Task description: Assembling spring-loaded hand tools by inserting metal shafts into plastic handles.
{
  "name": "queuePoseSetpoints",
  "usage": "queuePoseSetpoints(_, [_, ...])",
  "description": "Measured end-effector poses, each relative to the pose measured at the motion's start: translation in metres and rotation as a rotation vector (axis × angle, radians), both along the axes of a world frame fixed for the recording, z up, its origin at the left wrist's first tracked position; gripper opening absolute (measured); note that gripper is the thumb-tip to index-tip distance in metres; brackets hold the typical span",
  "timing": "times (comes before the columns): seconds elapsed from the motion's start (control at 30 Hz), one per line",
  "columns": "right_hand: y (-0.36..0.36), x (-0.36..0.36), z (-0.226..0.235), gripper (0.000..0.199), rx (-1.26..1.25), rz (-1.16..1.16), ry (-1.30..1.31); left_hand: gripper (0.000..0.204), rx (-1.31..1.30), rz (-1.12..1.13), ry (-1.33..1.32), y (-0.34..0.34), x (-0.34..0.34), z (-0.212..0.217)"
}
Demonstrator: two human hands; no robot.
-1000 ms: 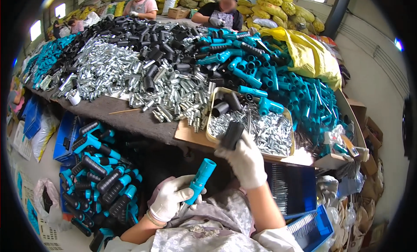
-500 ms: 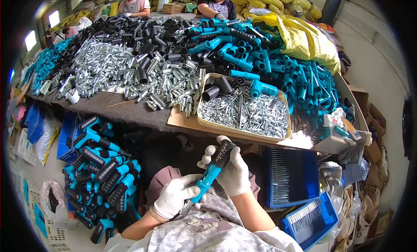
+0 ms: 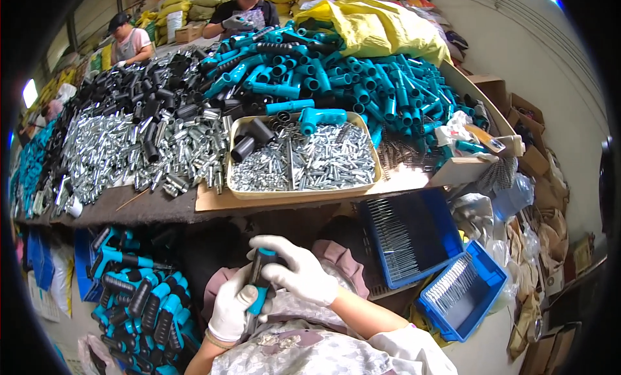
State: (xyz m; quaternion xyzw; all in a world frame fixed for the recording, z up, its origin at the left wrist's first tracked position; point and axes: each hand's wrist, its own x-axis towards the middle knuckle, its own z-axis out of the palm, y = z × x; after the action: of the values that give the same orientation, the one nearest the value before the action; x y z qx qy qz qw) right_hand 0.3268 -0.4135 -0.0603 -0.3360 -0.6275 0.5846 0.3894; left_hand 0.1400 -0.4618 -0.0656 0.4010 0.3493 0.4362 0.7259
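Observation:
Both of my hands wear white gloves and are close together above my lap. My left hand [image 3: 231,306] is closed around the lower part of a teal-and-black tool handle [image 3: 260,292]. With its fingers over the top and its thumb along the side, my right hand [image 3: 303,271] grips the black upper end. The handle stands nearly upright, tilted slightly; much of it is hidden by the gloves. Beyond my hands, on the table, a cream tray [image 3: 304,192] holds small metal parts, black sleeves [image 3: 243,149] and a teal pistol-shaped housing [image 3: 321,118].
Heaps of metal parts [image 3: 103,149], black sleeves and teal housings [image 3: 388,84] cover the table. Finished-looking teal-and-black handles [image 3: 145,304] pile up at lower left. Blue bins [image 3: 469,310] with metal rods stand at right. Two people [image 3: 242,16] work across the table.
My view has turned to the right. The handle has gone from slanting to nearly upright, and my right hand now comes over its top from the right.

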Motion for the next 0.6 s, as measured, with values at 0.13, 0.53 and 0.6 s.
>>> queuePoseSetpoints(0.13, [0.013, 0.036, 0.012, 0.037, 0.628, 0.069, -0.290, 0.078, 0.418, -0.075, 0.523, 0.007, 0.000, -0.024])
queuePoseSetpoints(0.53, [0.121, 0.220, -0.033, 0.038, 0.710, -1.130, -1.241, 0.077, 0.443, -0.104, 0.734, 0.007, 0.021, -0.001])
queuePoseSetpoints(0.6, [0.123, 0.225, -0.039, 0.032, 0.747, -1.222, -1.021, 0.064, 0.501, -0.069, 0.754, 0.008, 0.020, -0.009])
